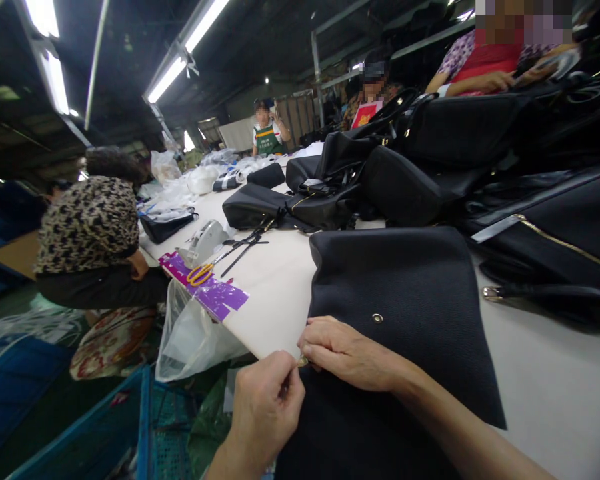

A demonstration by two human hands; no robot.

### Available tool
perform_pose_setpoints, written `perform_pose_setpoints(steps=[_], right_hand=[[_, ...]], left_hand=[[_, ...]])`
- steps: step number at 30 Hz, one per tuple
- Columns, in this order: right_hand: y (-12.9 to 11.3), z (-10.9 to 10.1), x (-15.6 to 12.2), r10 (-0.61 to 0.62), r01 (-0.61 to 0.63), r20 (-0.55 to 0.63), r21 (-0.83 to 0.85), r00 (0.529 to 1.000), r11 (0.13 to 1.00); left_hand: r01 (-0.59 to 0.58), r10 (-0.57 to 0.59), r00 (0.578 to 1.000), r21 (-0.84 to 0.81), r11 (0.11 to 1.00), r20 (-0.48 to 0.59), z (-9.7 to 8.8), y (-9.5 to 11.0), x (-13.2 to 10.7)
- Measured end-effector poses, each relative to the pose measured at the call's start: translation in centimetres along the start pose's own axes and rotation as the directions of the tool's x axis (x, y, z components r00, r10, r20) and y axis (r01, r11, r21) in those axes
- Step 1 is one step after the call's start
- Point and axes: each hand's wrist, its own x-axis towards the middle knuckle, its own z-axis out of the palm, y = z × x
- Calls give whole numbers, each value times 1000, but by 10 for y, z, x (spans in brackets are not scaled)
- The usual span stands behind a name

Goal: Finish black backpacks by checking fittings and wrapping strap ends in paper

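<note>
A black leather-like bag (405, 273) lies in front of me with its wide flap spread on the table. A round gold-coloured snap (377, 319) shows on the flap. At the bag's left edge my left hand (267, 400) and my right hand (345, 353) meet, both with fingers pinched. Between their fingertips is a small gold-coloured metal piece (303, 361), mostly covered, so its kind is unclear. My right forearm crosses over the bag.
Yellow-handled scissors (200, 273) and a tape dispenser (205, 241) lie left on the white table (275, 287). Black bags (405, 180) crowd the back and right. Below left are a plastic bag (190, 340) and blue crates (145, 413). A co-worker (87, 227) sits left; others are beyond.
</note>
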Motion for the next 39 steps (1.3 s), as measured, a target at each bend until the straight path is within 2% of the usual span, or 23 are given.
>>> perform_pose_setpoints(steps=[9, 13, 15, 18, 20, 27, 34, 39], right_hand=[[0, -1, -2, -70, 71, 21, -41, 997, 997], [1, -2, -3, -56, 56, 36, -4, 998, 998], [1, -3, -4, -45, 45, 40, 15, 998, 999], [3, -2, -4, -51, 50, 33, 39, 998, 998], [3, -2, -4, -57, 56, 31, 33, 998, 998], [3, 1, -2, -61, 61, 13, 34, 998, 998], [3, 1, -2, -35, 35, 2, 3, 999, 999], [3, 0, -1, -46, 46, 5, -15, 999, 999]], left_hand=[[-96, 96, 995, -36, 995, -11, -3, -9, 9], [79, -84, 996, -119, 990, -41, -15, -19, 11], [158, -155, 987, -211, 965, 29, -20, -21, 10], [214, -167, 972, -339, 916, 164, -22, -17, 8], [210, -145, 970, -362, 908, 196, -20, -12, 6], [62, -54, 997, -177, 982, 48, -11, -4, 0], [-17, 22, 997, -73, 997, 69, -8, -4, -2], [-117, 112, 992, 81, 990, 63, -6, -5, 1]])
